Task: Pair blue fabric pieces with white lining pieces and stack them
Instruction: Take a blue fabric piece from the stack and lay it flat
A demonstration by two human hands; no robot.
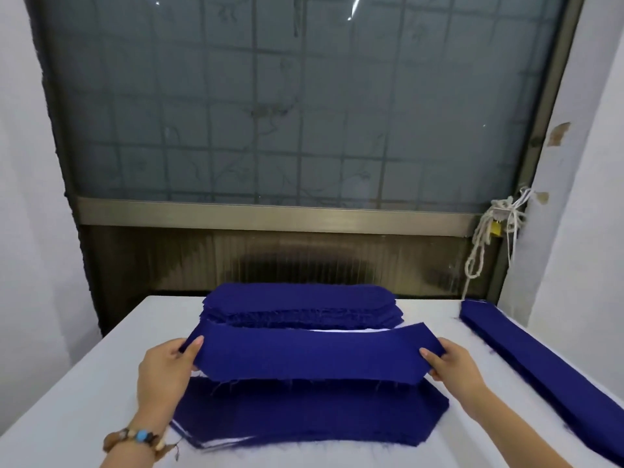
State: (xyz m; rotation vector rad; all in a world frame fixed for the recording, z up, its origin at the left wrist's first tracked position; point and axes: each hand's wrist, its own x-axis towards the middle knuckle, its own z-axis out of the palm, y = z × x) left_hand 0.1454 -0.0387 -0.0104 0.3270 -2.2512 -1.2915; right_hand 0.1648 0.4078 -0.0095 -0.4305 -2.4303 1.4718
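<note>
A long blue fabric piece (310, 354) hangs stretched between my hands above the table. My left hand (167, 369) pinches its left end, thumb on top. My right hand (454, 364) pinches its right end the same way. A thin white lining edge (341, 330) shows just behind the held piece's far edge. Below it lies a flat stack of blue pieces (304, 417) with white lining edges (226, 442) peeking out at its near left. Farther back sits a thick pile of blue pieces (300, 304).
The white table (84, 383) carries a long narrow stack of blue strips (540, 363) along its right side. A window (297, 106) and a knotted white rope (483, 241) are behind the table's far edge. Walls close in left and right.
</note>
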